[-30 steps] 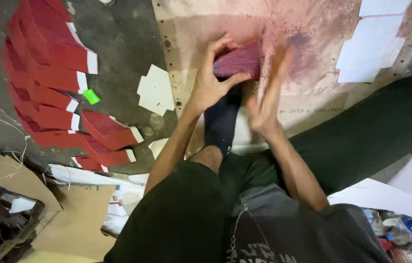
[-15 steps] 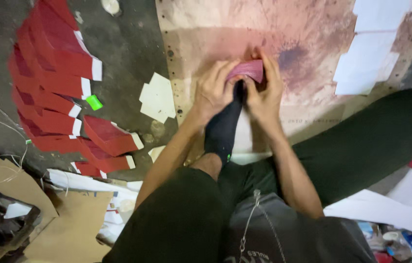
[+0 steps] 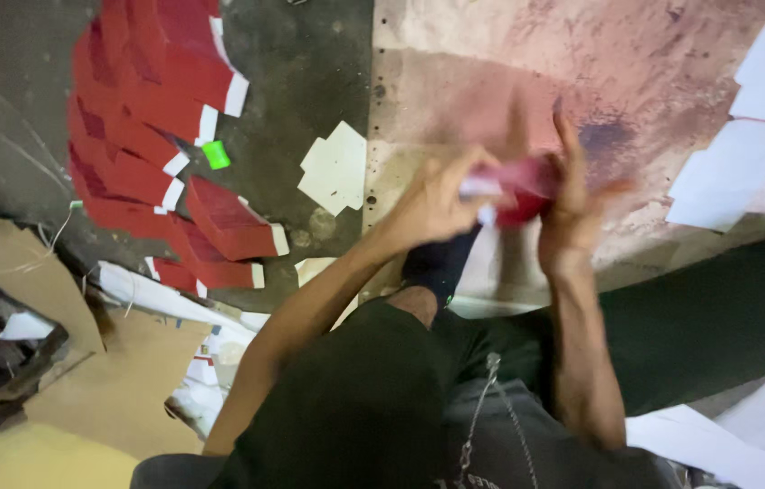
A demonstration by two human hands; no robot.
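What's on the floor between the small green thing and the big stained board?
In the head view, a few white paper sheets lie on the dark floor between the small green scrap and the pink-stained board.

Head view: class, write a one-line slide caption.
Both hands, left hand and right hand, hold a red folded piece above a stained board.

Both hands, left hand (image 3: 437, 204) and right hand (image 3: 573, 204), around a red folded piece (image 3: 523, 186).

Single head view, looking steeply down, close over the hands and lap, stained board (image 3: 491, 81) and floor (image 3: 310, 91) beyond
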